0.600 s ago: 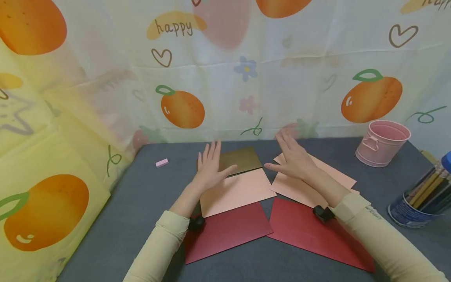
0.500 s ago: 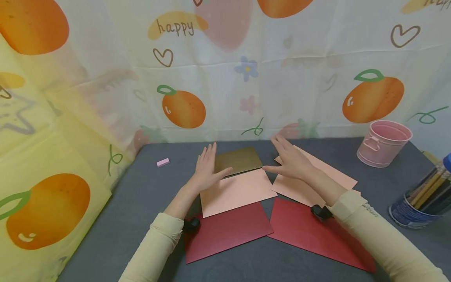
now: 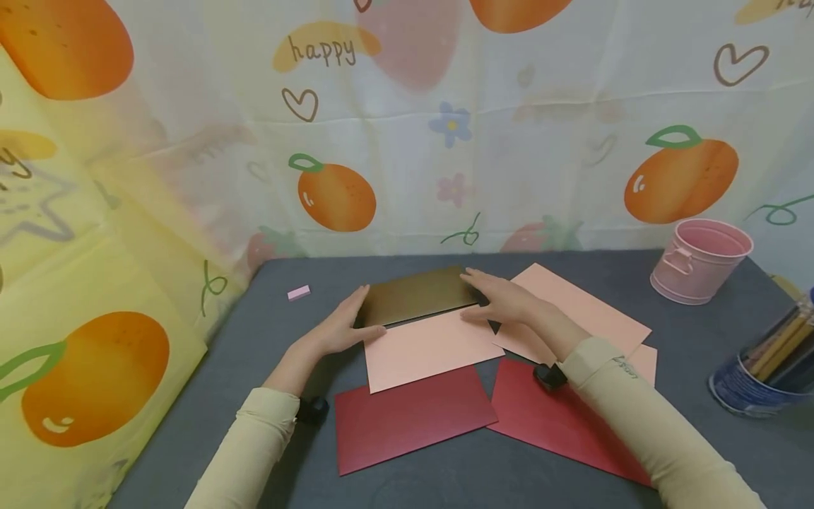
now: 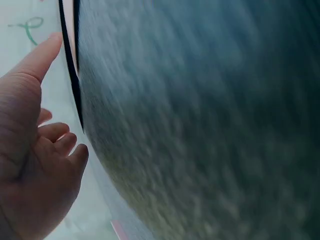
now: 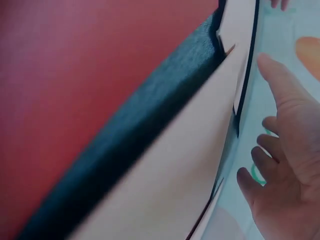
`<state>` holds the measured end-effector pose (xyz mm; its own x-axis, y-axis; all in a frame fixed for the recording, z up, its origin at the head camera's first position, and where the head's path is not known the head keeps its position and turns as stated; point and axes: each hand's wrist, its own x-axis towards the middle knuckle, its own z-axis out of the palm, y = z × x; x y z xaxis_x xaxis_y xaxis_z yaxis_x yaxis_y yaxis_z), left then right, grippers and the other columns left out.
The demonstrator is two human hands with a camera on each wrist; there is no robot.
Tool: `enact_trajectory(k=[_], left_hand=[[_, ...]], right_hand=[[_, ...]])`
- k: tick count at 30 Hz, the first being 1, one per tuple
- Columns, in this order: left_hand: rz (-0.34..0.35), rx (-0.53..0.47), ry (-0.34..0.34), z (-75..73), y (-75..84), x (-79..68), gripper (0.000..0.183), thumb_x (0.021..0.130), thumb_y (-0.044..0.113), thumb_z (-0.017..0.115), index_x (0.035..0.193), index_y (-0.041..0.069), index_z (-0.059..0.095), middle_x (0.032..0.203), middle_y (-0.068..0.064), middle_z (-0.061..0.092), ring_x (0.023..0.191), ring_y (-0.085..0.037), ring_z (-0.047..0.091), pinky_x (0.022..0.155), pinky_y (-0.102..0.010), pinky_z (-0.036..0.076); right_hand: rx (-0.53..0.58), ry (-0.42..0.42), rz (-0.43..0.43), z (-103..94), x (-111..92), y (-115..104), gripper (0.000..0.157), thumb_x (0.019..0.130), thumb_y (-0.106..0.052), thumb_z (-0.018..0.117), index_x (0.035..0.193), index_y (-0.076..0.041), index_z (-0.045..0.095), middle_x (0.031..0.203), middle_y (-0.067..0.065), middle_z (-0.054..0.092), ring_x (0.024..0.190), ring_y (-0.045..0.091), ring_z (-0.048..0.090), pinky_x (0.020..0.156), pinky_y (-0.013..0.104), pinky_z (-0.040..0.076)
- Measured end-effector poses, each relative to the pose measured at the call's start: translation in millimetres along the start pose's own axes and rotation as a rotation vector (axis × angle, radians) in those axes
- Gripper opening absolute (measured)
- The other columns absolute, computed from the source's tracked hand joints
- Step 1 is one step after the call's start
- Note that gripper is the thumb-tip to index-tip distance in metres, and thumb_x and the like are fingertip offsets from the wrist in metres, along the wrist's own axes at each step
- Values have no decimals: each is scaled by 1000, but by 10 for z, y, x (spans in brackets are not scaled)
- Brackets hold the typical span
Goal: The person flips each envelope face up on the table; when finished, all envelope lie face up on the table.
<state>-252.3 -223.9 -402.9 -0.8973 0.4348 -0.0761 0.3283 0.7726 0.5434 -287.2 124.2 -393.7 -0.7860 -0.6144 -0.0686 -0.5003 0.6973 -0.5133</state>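
An olive-brown flat card (image 3: 416, 295) lies at the back of the dark table, between my two hands. My left hand (image 3: 337, 329) is at its left end, fingers extended, thumb by the near edge. At the right end is my right hand (image 3: 509, 300), its thumb over the border with a pale pink card (image 3: 432, 350). Both wrist views show the left hand (image 4: 42, 170) and the right hand (image 5: 287, 160) with relaxed fingers, holding nothing. Whether the fingertips touch the olive card cannot be told.
Two red cards (image 3: 413, 420) lie nearest me, the right one (image 3: 559, 431) partly under my forearm. More pale pink cards (image 3: 579, 304) overlap at right. A pink bucket (image 3: 696, 265) and a blue pencil cup (image 3: 753, 382) stand at right. A small pink block (image 3: 298, 292) lies back left.
My hands have lowered toward the ends of the olive-brown card, the left moving left and nearer me, the right moving left off the pink cards. The cards have stayed in place.
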Motion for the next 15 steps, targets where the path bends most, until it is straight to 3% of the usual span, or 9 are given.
enact_trajectory(k=[8, 15], left_hand=[[-49, 29, -60, -34, -80, -43, 87, 94, 43, 62, 156, 6, 13, 162, -14, 8, 148, -33, 8, 114, -56, 15], [-42, 67, -55, -36, -109, -43, 80, 97, 41, 58, 155, 4, 17, 161, -16, 11, 147, -35, 12, 114, -56, 17]], right_hand=[[-4, -69, -18, 33, 84, 19, 75, 98, -37, 59, 154, -2, 22, 161, 18, 10, 147, 36, 9, 114, 58, 15], [-8, -91, -6, 49, 138, 23, 73, 99, -37, 56, 154, -1, 23, 160, 20, 12, 146, 38, 12, 114, 57, 17]])
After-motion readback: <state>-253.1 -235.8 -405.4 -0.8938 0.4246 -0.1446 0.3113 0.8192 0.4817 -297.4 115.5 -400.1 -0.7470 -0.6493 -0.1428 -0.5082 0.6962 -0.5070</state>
